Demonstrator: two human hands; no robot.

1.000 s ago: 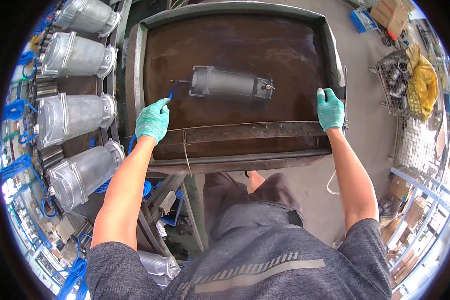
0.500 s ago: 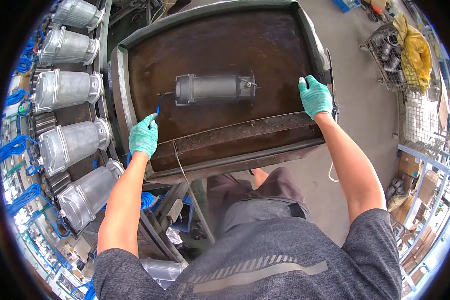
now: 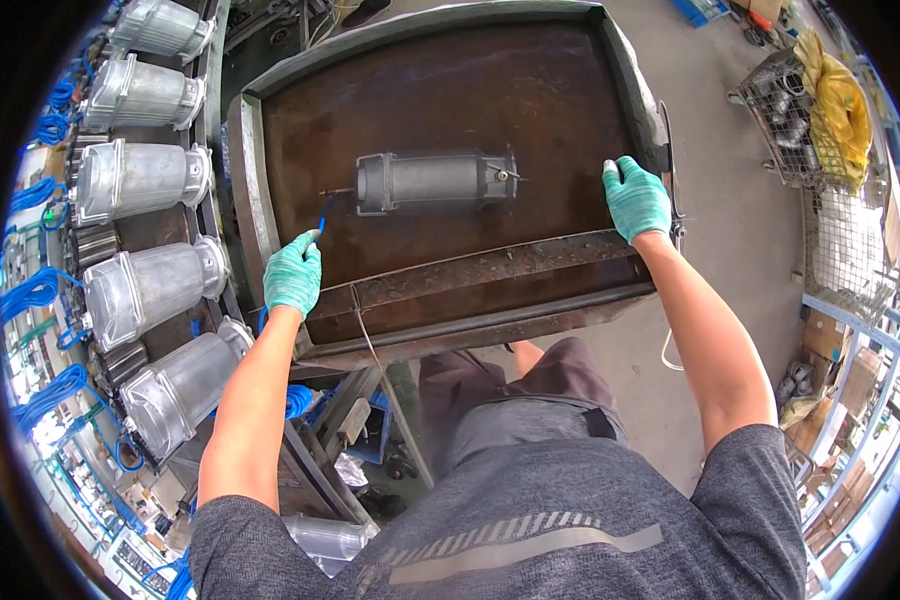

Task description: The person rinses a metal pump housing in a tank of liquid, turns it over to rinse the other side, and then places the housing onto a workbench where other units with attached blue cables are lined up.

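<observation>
Left hand (image 3: 292,275): fingers closed round blue cable (image 3: 322,216), part hidden. Grey cylindrical housing (image 3: 430,182) lying in dark tank (image 3: 450,90), outline blurred. Right hand (image 3: 638,203) at tank's right side; cannot tell whether fingers grasp anything. Wire basket (image 3: 760,112): yellow cloth (image 3: 840,110), indistinct metal parts (image 3: 792,92).

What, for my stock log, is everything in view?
Tub: one, brown, centre
Housing: one, grey, in tub
Crossbar: one, brown, inside tub
Row housings: five, silvery, left
Partial housing: one, silvery, lower left
Cable: one, blue, in left hand
Cable coils: several, blue, far left
Wire basket: one, grey, right
Cloth: one, yellow, on basket
Bins: two, blue, below tub, top right
Boxes: several, brown, right
Clutter: uncountable, mixed, both sides
Shirt: one, dark grey, bottom
Left hand: one, green glove, tub's left
Right hand: one, green glove, tub's right
</observation>
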